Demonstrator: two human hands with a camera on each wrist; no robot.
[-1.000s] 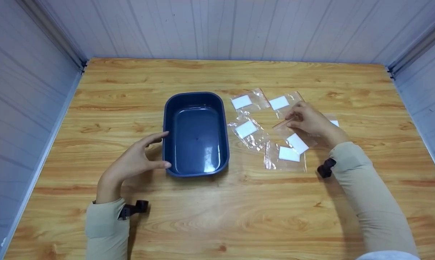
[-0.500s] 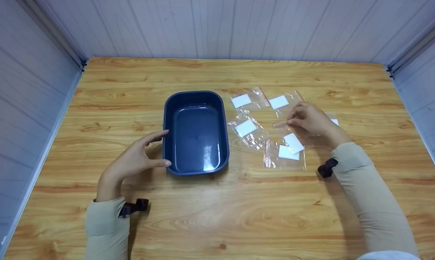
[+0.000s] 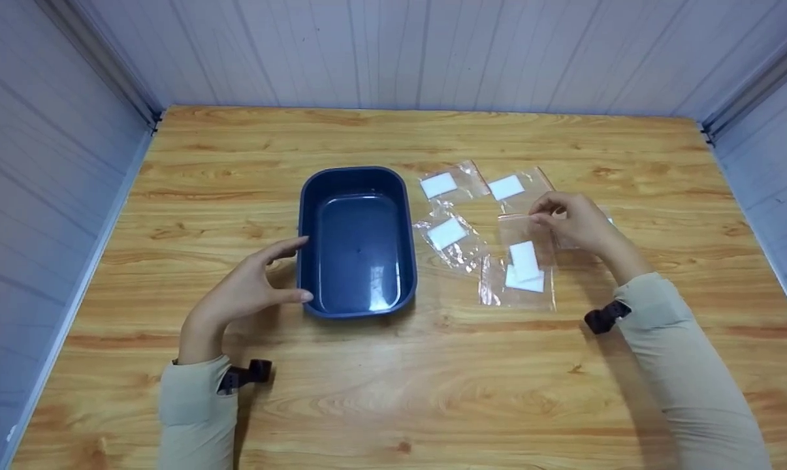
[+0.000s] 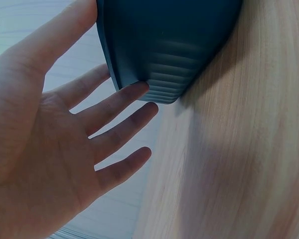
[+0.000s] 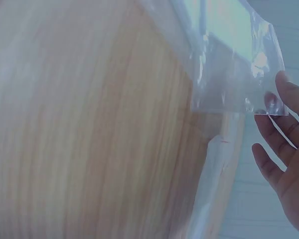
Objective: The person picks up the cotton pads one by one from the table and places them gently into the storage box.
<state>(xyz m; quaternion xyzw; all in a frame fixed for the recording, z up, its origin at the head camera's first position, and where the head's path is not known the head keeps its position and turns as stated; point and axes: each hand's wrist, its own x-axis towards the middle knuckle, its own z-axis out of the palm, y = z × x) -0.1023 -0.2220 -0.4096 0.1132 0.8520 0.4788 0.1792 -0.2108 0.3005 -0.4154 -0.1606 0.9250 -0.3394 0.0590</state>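
My left hand is at the left side of a dark blue plastic basin. Its thumb and forefinger touch the rim, and the left wrist view shows the other fingers spread out straight beside the basin wall. Over on the right, my right hand pinches a top corner of a clear zip bag containing a white rectangular piece. That bag hangs from the fingers in the right wrist view, and it overlaps another zip bag with a white piece inside.
Several similar zip bags lie on the wooden table: one bag at the back, one bag behind my right hand, one crinkled bag near the basin. Another bag is partly hidden under the right hand. Pale panels enclose the table.
My right hand has moved slightly right with the pinched bag, which has turned to hang straighter over the lower bag. The left hand keeps its place on the basin.
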